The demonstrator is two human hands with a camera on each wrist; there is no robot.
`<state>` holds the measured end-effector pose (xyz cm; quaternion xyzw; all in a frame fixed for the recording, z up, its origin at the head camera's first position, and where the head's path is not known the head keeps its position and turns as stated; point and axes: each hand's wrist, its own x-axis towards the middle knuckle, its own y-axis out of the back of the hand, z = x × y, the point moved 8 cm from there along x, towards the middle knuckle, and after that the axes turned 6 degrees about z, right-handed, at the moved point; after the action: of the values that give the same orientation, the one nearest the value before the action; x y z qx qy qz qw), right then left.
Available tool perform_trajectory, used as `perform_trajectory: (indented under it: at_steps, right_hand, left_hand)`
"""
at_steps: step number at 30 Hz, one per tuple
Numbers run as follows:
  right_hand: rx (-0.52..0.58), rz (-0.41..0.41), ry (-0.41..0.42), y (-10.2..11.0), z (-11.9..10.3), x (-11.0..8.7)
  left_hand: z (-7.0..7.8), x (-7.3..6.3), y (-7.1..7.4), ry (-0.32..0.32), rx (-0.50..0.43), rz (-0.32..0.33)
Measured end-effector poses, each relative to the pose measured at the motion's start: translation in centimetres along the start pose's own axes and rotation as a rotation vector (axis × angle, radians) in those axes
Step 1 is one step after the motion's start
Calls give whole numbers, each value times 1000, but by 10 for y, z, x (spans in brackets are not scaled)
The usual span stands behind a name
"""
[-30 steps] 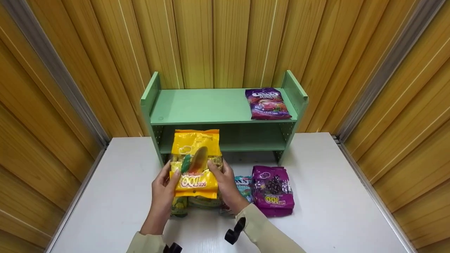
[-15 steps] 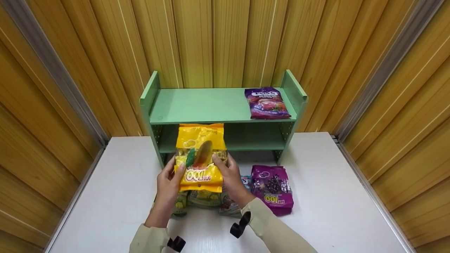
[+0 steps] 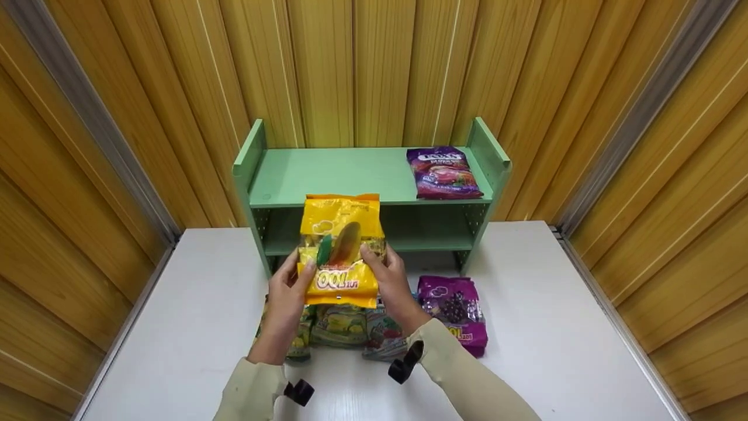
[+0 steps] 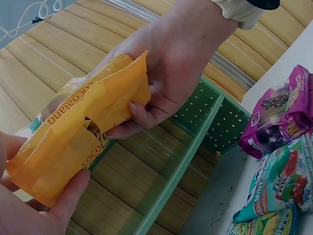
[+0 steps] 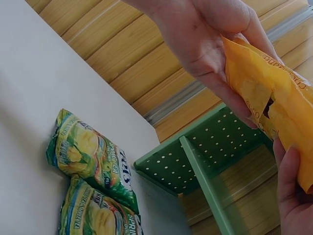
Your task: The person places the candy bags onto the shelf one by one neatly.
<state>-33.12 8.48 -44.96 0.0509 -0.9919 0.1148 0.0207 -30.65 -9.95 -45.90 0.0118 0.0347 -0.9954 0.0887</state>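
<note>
Left grip [image 3: 286, 295] and right grip [image 3: 392, 287] hold yellow bag [image 3: 340, 251] by its sides, raised above counter [image 3: 146, 316], blocking part of green shelf [image 3: 333, 169]. Berry bag [image 3: 445, 174] lies on shelf top, right end. Below: green bags [image 3: 339, 327], teal bag [image 3: 384, 338] and grape bag [image 3: 453, 307], partly hidden by arms.

Mango bag [image 3: 342, 254] before shelf [image 3: 333, 169]; grape bag [image 3: 453, 310] right, on table [image 3: 572, 327].
</note>
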Motion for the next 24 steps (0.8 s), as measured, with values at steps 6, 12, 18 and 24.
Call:
perform_trajectory:
  at_steps: [6, 12, 18, 24]
  right_hand:
    - [-9, 27, 8, 9, 5, 13]
    - [1, 58, -15, 14, -1, 19]
    - [28, 88, -35, 17, -4, 25]
    - [22, 119, -56, 22, -3, 31]
  left_hand:
    - [6, 7, -7, -16, -10, -4]
    - [12, 15, -13, -44, -29, -7]
    - [13, 22, -18, -36, -27, -3]
    - [12, 27, -23, -29, -28, -14]
